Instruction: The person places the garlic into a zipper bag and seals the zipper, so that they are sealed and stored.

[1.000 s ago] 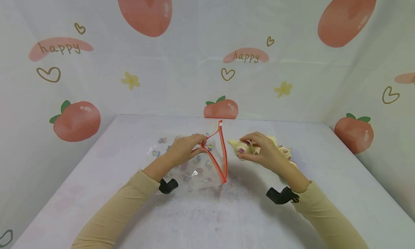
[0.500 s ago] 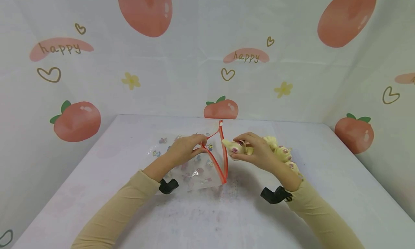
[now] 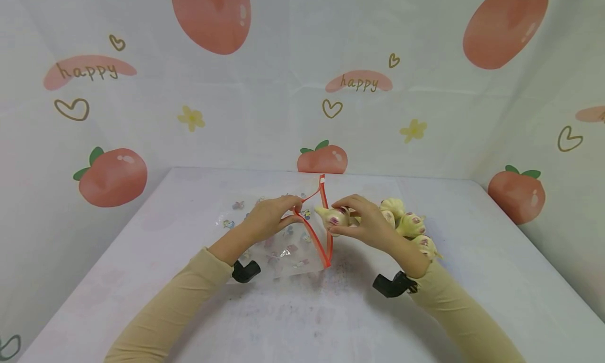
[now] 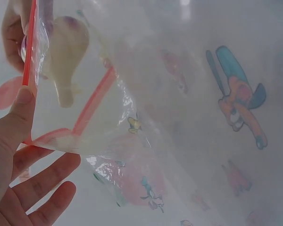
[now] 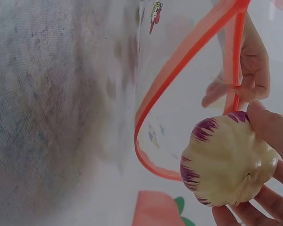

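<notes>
A clear zip bag (image 3: 283, 252) with cartoon prints and a red zip edge lies on the table, its mouth spread toward the right. My left hand (image 3: 271, 218) pinches the near red rim of that mouth between thumb and fingers. In my right hand (image 3: 371, 224) is a garlic bulb (image 3: 336, 217), cream with purple streaks, its stem pointing left into the bag's mouth. Through the film in the left wrist view the bulb (image 4: 68, 52) shows near the red edge. The right wrist view has the bulb's root end (image 5: 231, 160) facing the camera, thumb and fingers around it.
Several more garlic bulbs (image 3: 411, 225) sit in a cluster on the table to the right, behind the right wrist. The white table (image 3: 283, 326) meets a printed backdrop (image 3: 264, 121) at its far edge. A black wrist mount (image 3: 394, 284) sticks out below the right wrist.
My right hand has moved left with the garlic bulb, bringing its stem from outside the bag to within the mouth. More of the cluster shows now. The left hand has stayed put.
</notes>
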`<state>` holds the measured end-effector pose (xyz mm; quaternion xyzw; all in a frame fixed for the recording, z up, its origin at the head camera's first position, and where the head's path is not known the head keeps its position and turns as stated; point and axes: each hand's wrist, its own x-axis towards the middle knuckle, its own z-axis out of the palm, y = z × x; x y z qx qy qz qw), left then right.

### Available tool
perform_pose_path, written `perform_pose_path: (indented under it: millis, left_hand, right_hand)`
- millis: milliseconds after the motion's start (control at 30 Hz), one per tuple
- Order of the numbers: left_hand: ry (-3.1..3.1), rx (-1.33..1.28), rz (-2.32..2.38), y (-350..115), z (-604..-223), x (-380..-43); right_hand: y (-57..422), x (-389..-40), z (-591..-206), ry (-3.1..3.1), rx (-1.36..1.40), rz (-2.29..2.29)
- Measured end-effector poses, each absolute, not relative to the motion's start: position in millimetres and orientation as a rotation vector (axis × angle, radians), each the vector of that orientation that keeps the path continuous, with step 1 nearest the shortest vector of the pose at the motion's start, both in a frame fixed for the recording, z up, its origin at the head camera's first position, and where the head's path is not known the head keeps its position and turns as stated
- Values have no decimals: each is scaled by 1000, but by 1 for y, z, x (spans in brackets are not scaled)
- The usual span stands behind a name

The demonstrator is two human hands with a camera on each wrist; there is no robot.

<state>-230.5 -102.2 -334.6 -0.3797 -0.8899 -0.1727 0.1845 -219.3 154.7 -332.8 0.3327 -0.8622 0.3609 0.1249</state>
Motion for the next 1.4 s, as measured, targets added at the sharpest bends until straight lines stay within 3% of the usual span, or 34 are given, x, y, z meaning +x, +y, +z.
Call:
perform_pose_path:
  millis: [1400]
  left_hand:
    - [-2394, -1111, -573, -97, -329, -229]
  right_hand:
    - [131, -224, -346, -2600, 1047, 1053]
